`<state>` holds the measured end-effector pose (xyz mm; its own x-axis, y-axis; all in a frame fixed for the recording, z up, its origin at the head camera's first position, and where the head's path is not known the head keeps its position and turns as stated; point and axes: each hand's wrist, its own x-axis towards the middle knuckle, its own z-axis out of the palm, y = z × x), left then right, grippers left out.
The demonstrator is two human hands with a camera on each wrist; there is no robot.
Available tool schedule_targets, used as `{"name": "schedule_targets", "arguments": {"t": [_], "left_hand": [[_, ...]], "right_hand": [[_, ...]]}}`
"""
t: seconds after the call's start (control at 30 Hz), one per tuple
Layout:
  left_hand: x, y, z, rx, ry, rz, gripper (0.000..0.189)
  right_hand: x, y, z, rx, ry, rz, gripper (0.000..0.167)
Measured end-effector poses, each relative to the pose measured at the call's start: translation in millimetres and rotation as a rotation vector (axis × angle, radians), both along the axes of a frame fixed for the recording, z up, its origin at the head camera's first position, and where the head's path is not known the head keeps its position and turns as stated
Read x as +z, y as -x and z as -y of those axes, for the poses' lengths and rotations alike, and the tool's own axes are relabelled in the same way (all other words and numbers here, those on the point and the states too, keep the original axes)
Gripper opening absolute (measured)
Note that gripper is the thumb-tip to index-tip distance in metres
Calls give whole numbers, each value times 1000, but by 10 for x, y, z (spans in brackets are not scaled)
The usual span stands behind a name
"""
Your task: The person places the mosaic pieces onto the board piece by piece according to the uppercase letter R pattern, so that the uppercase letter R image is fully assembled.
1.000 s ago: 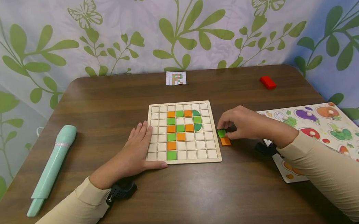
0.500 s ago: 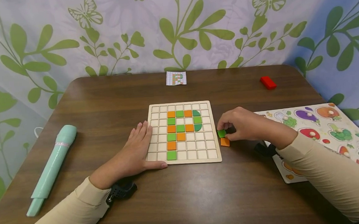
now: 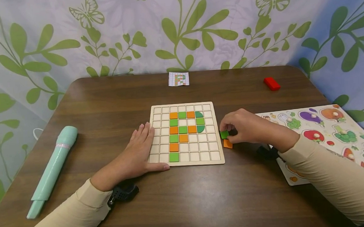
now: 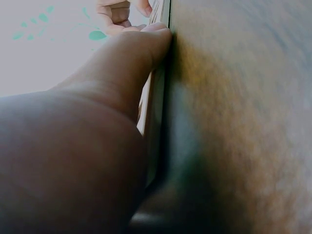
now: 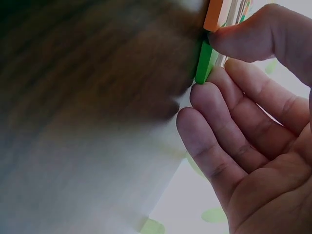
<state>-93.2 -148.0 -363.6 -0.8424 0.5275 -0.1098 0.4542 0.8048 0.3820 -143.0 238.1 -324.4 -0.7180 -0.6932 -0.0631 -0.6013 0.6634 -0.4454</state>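
Observation:
A wooden grid board (image 3: pixel 204 147) lies on the table, with green and orange square tiles and dark green curved pieces set in a letter-like pattern. My left hand (image 3: pixel 134 156) rests flat along its left edge, fingers straight and thumb at the front corner. Just off the board's right side, my right hand (image 3: pixel 246 126) pinches a green square tile (image 3: pixel 224 135) between thumb and fingertips; the right wrist view shows this tile (image 5: pixel 203 68) at the table surface. An orange square tile (image 3: pixel 228 144) lies directly in front of the green one, by the thumb.
A small printed pattern card (image 3: pixel 178 79) lies at the table's back edge. A red block (image 3: pixel 272 83) sits at back right. The vegetable puzzle board (image 3: pixel 324 132) lies partly under the right forearm. A folded mint-green umbrella (image 3: pixel 52 171) lies at left.
My right hand has shifted very slightly, and the green and orange tiles have turned a little beneath its fingers. The left hand and the grid board stay put.

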Motion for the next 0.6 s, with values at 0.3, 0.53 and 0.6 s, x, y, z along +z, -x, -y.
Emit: {"name": "schedule_targets", "arguments": {"t": [0.3, 0.53, 0.6], "left_hand": [[0, 2, 6, -3, -9, -3, 135], [2, 4, 7, -2, -20, -7, 133], [3, 3, 4, -1, -18, -6, 134]], "right_hand": [[4, -19, 22, -30, -24, 19, 22], [31, -14, 3, -43, -25, 21, 23], [43, -15, 0, -46, -16, 19, 24]]}}
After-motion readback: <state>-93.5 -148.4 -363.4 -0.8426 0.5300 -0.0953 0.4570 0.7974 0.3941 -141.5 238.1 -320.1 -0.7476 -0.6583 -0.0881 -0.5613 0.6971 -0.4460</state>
